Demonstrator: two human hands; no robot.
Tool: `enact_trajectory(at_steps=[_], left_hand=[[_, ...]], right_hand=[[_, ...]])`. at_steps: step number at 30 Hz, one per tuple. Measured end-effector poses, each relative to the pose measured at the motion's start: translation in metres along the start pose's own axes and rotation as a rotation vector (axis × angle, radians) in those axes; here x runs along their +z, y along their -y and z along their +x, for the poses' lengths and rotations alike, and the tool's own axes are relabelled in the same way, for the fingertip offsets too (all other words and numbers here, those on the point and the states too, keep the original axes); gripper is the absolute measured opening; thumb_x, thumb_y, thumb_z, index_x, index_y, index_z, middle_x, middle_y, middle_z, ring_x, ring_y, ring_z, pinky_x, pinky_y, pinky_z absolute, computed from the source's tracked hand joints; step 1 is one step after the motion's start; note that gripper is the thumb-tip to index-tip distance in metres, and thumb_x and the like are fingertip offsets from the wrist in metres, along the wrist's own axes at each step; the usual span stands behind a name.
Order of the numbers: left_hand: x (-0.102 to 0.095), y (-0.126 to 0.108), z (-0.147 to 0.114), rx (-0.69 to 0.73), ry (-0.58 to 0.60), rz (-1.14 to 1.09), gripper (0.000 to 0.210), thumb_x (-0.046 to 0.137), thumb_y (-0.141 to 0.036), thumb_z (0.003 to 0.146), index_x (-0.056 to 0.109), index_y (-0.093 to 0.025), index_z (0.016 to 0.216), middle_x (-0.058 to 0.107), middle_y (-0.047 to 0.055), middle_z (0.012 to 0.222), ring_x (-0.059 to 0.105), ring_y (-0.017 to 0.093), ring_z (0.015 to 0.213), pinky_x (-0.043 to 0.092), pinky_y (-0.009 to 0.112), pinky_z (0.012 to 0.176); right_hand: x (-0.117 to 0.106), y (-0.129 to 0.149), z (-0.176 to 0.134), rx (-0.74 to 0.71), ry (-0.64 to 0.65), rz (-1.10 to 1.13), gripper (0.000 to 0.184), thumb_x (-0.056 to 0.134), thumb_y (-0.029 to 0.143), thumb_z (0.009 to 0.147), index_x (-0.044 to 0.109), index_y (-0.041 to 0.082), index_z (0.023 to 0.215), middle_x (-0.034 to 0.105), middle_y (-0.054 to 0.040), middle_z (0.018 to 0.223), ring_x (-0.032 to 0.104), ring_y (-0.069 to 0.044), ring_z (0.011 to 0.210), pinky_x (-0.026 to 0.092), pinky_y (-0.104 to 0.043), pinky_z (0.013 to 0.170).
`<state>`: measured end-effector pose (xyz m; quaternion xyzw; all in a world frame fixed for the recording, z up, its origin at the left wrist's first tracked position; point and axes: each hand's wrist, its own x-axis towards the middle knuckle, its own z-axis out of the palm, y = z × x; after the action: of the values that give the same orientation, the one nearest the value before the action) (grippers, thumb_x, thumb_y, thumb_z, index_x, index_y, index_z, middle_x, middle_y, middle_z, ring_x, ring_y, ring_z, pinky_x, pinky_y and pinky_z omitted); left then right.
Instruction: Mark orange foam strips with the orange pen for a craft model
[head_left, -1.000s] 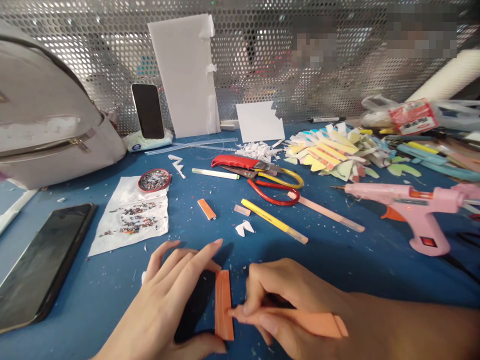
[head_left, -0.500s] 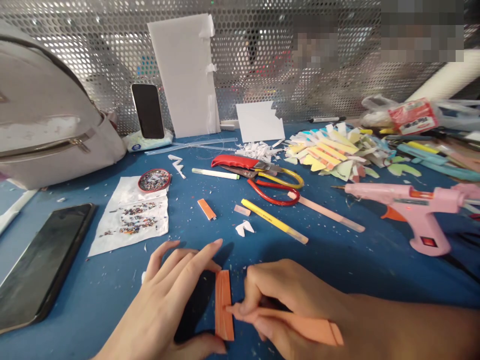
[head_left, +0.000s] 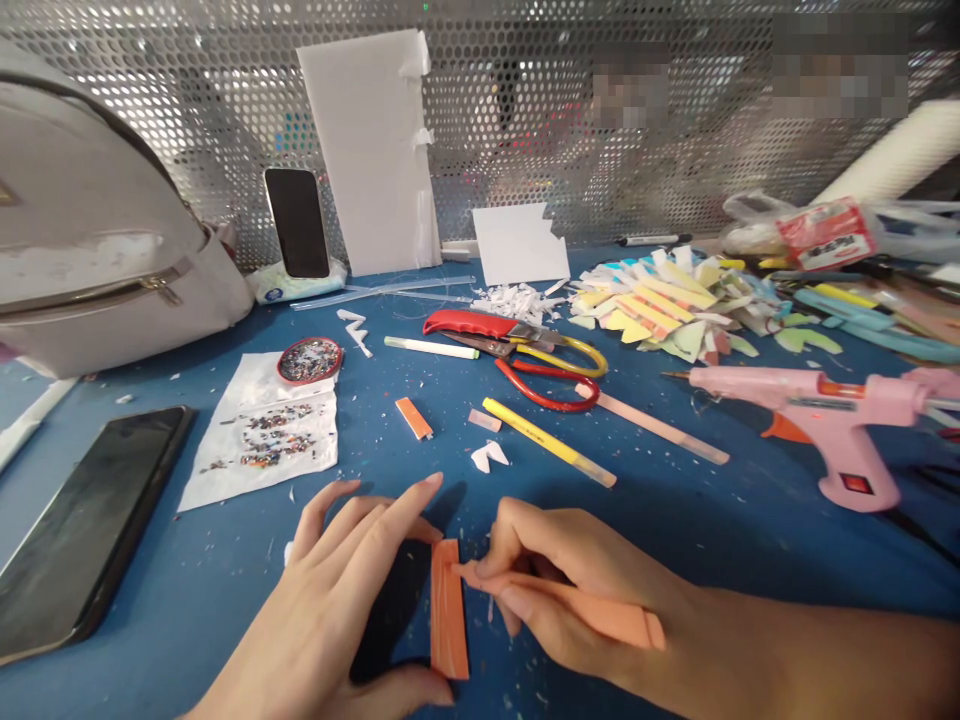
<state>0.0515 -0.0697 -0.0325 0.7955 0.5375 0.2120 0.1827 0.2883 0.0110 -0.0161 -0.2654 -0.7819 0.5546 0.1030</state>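
Observation:
A small rectangular strip, coloured orange with paler streaks, lies on the blue tabletop in front of me. My left hand holds it in place, one fingertip at its far end and the thumb at its near end. An orange marker is gripped like a pen in my right hand. Its tip touches the strip's upper right part. Beyond my hands are a smaller orange piece, a notched white scrap, a yellow marker and a pink cap.
Red-and-yellow-handled scissors lie beside a red-handled cutter. To the right are a pink glue gun and a paper-scrap pile. A phone, beads on white paper and a backpack occupy the left.
My right hand has shifted away from me, carrying the marker's tip from the strip's middle toward its far end. My left hand and the strip stay almost still.

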Motion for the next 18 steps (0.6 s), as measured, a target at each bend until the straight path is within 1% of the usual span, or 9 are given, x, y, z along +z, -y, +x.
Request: enact_trajectory(at_steps=[2, 4, 6, 7, 10, 12, 14, 18], left_hand=[[-0.0002, -0.0003, 0.0005, 0.001, 0.004, -0.007, 0.131, 0.099, -0.016, 0.058, 0.013, -0.034, 0.156, 0.067, -0.006, 0.122, 0.058, 0.02, 0.123, 0.008, 0.034, 0.121], [-0.0001, -0.0001, 0.0008, 0.008, 0.002, -0.011, 0.13, 0.098, -0.015, 0.059, 0.013, -0.033, 0.156, 0.066, -0.007, 0.121, 0.058, 0.02, 0.123, 0.007, 0.034, 0.121], [0.0002, 0.0002, 0.0007, 0.009, -0.005, -0.011, 0.13, 0.099, -0.017, 0.059, 0.014, -0.033, 0.156, 0.067, -0.007, 0.12, 0.059, 0.02, 0.123, 0.007, 0.034, 0.122], [0.0005, 0.0003, 0.0005, 0.006, -0.006, -0.008, 0.13, 0.099, -0.018, 0.059, 0.014, -0.034, 0.155, 0.067, -0.007, 0.12, 0.059, 0.02, 0.124, 0.008, 0.034, 0.122], [0.0014, 0.0003, -0.0004, 0.0, -0.014, 0.014, 0.13, 0.099, -0.02, 0.058, 0.015, -0.034, 0.156, 0.068, -0.007, 0.122, 0.059, 0.021, 0.124, 0.01, 0.034, 0.121], [0.0017, 0.0001, -0.0006, 0.001, -0.024, 0.025, 0.131, 0.1, -0.019, 0.056, 0.016, -0.033, 0.156, 0.068, -0.008, 0.122, 0.058, 0.021, 0.125, 0.01, 0.032, 0.121], [0.0016, -0.0001, -0.0002, 0.007, -0.025, 0.023, 0.133, 0.1, -0.018, 0.054, 0.016, -0.032, 0.156, 0.067, -0.008, 0.121, 0.058, 0.019, 0.125, 0.008, 0.03, 0.121], [0.0, 0.0001, 0.0013, 0.014, -0.003, 0.012, 0.13, 0.099, -0.018, 0.058, 0.014, -0.033, 0.155, 0.067, -0.008, 0.12, 0.058, 0.018, 0.122, 0.005, 0.031, 0.122]], right_hand=[[0.0009, 0.0004, 0.0014, -0.017, 0.03, 0.003, 0.014, 0.051, 0.03, 0.101, 0.055, 0.019, 0.094, 0.06, 0.0005, 0.079, 0.052, -0.012, 0.062, 0.042, -0.023, 0.058], [0.001, -0.0003, 0.0025, -0.077, 0.08, 0.023, 0.005, 0.056, 0.021, 0.094, 0.056, 0.019, 0.09, 0.064, 0.001, 0.077, 0.058, -0.012, 0.063, 0.043, -0.022, 0.06], [0.0002, -0.0017, 0.0029, -0.103, 0.131, 0.063, 0.005, 0.057, 0.018, 0.092, 0.055, 0.018, 0.087, 0.066, 0.0017, 0.074, 0.06, -0.012, 0.064, 0.044, -0.021, 0.06], [-0.0004, -0.0025, 0.0026, -0.085, 0.138, 0.082, 0.005, 0.057, 0.02, 0.094, 0.055, 0.018, 0.089, 0.066, 0.0015, 0.074, 0.061, -0.012, 0.064, 0.044, -0.021, 0.06], [-0.0019, -0.0034, 0.0007, 0.018, 0.074, 0.084, 0.013, 0.053, 0.031, 0.102, 0.055, 0.019, 0.098, 0.063, -0.0002, 0.079, 0.059, -0.013, 0.066, 0.044, -0.021, 0.058], [-0.0016, -0.0022, -0.0006, 0.025, 0.028, 0.042, 0.017, 0.051, 0.034, 0.103, 0.055, 0.019, 0.1, 0.062, -0.0008, 0.082, 0.057, -0.013, 0.067, 0.043, -0.022, 0.057], [0.0001, -0.0003, -0.0012, -0.004, 0.019, -0.004, 0.016, 0.05, 0.033, 0.102, 0.055, 0.019, 0.096, 0.062, -0.0004, 0.081, 0.056, -0.013, 0.065, 0.043, -0.022, 0.057], [0.0045, -0.0022, -0.0003, -0.12, 0.057, -0.018, 0.005, 0.056, 0.018, 0.094, 0.057, 0.019, 0.089, 0.066, 0.0026, 0.077, 0.059, -0.01, 0.061, 0.044, -0.02, 0.06]])
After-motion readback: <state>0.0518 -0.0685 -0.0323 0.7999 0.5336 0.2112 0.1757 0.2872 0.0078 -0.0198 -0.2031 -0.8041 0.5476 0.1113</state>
